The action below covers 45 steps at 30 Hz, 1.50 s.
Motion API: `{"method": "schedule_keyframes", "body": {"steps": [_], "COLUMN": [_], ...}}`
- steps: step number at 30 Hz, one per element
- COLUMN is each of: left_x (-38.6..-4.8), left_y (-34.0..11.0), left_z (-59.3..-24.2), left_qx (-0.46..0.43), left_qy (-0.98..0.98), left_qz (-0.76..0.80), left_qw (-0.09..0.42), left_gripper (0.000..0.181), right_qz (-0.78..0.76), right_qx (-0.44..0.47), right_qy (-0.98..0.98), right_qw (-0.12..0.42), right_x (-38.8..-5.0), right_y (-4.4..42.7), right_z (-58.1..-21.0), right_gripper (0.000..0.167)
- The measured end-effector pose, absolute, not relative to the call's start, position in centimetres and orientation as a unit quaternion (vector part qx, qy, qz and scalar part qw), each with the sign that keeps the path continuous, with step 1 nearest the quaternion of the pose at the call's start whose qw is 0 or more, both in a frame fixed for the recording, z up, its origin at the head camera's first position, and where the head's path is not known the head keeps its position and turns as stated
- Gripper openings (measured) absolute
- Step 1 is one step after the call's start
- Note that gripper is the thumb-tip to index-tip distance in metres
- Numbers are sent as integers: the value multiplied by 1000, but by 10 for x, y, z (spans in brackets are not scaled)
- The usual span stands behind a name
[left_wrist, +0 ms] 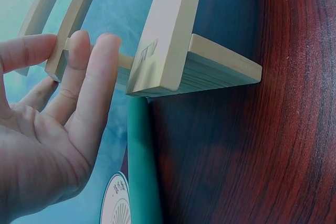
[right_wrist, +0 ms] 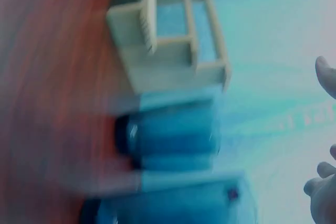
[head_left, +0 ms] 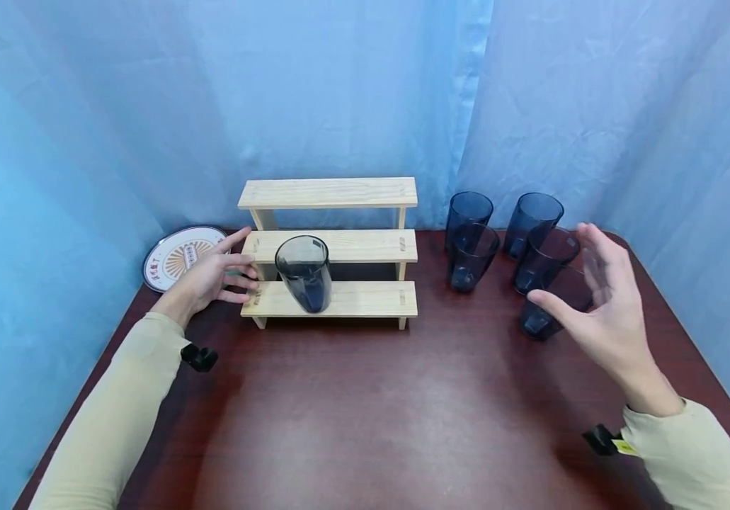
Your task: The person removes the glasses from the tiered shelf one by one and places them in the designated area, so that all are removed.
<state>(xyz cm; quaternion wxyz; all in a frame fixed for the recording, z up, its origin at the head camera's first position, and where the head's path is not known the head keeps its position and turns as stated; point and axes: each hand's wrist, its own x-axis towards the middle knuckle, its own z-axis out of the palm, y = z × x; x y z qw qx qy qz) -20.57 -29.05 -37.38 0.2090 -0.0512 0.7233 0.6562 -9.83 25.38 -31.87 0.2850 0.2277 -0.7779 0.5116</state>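
A three-step wooden stand stands at the back of the table, with one dark tinted drinking glass upright on its lowest step. At the stand's left end is my left hand, fingers spread; in the left wrist view its fingertips meet the end of the middle board. Several more tinted glasses stand grouped on the right. My right hand curves loosely beside the nearest of these, a front glass, thumb and fingers wide apart. That hand partly covers this glass, and contact cannot be told.
A round plate with a fan pattern leans at the back left, behind my left hand. Light blue curtains enclose the back and both sides. The dark red wooden table stretches out in front of the stand.
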Motion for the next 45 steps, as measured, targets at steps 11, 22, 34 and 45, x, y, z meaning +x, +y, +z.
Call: {"method": "schedule_keyframes", "body": {"steps": [11, 22, 34, 45], "left_x": [-204, -201, -199, -199], "left_y": [-290, -289, -288, -288], "left_z": [-372, -371, -370, -370], "left_qx": [-53, -49, -50, -44], "left_qy": [723, 718, 717, 715], "left_qz": [654, 660, 662, 664], "left_qw": [215, 215, 211, 217], "left_gripper": [72, 71, 72, 73], "right_qz": [605, 611, 615, 615], "right_qx": [319, 303, 286, 284], "right_qy": [-708, -731, -734, -735], "right_qw": [177, 27, -29, -27], "right_x": [-138, -162, -172, -174], "right_y": [174, 70, 19, 9], "right_z": [-335, -366, -388, -388], "right_gripper": [108, 110, 111, 109]}}
